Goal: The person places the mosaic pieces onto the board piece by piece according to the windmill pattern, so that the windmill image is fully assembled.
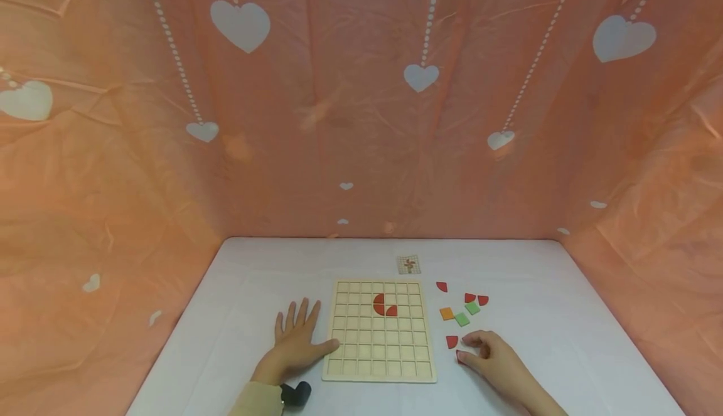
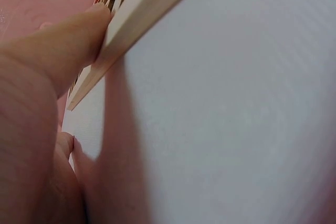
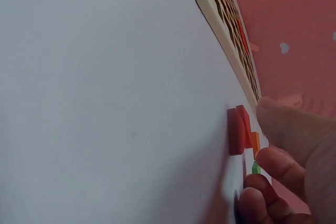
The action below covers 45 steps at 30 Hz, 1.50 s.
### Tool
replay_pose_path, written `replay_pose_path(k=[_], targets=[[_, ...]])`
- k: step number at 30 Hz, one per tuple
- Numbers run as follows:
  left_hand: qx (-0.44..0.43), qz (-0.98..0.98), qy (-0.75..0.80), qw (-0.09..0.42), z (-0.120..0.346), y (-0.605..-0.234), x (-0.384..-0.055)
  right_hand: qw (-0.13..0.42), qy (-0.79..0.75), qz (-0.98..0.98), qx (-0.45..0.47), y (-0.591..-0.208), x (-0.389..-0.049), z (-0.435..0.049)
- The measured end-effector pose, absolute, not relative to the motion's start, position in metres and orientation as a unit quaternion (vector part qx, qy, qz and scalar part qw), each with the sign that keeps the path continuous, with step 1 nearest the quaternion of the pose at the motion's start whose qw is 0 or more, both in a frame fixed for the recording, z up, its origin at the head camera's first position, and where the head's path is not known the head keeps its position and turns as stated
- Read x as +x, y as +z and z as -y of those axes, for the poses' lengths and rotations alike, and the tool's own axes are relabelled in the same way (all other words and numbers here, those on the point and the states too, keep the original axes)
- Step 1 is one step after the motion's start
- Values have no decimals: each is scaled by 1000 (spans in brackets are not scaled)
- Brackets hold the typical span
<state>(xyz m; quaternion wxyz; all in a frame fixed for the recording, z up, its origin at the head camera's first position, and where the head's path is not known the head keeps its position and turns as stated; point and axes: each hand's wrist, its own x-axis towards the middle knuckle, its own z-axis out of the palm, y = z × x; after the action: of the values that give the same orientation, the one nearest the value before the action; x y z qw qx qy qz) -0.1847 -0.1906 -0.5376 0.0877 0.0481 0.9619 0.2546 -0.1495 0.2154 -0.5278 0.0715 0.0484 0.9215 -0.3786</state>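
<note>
A square wooden grid board [image 1: 373,352] lies on the white table, with red quarter-circle pieces [image 1: 391,311] set in its upper cells. My left hand [image 1: 296,344] is spread on the table, its thumb resting on the board's left edge; the left wrist view shows this thumb against the wooden rim [image 2: 142,22]. Right of the board, my right hand [image 1: 497,362] hovers with thumb and fingers apart around a red quarter-circle piece [image 3: 236,132]. The thumb partly hides that piece in the head view. Just beyond it lies another red quarter-circle piece [image 1: 452,342].
Farther up on the right lie an orange square [image 1: 447,314], two green squares [image 1: 462,320] and more red quarter-circles [image 1: 442,287]. A small pattern card [image 1: 409,265] sits behind the board. Pink cloth walls [image 1: 361,152] with white hearts enclose the table.
</note>
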Motion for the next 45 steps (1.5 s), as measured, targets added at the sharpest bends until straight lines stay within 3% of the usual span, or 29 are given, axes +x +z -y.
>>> replay_pose_path(k=[16, 45], targets=[[56, -962, 253, 86, 190, -541, -186, 54, -366, -928, 38, -529, -148, -212], [49, -965, 245, 82, 190, -540, -186, 86, -352, -932, 17, -529, -152, -202]])
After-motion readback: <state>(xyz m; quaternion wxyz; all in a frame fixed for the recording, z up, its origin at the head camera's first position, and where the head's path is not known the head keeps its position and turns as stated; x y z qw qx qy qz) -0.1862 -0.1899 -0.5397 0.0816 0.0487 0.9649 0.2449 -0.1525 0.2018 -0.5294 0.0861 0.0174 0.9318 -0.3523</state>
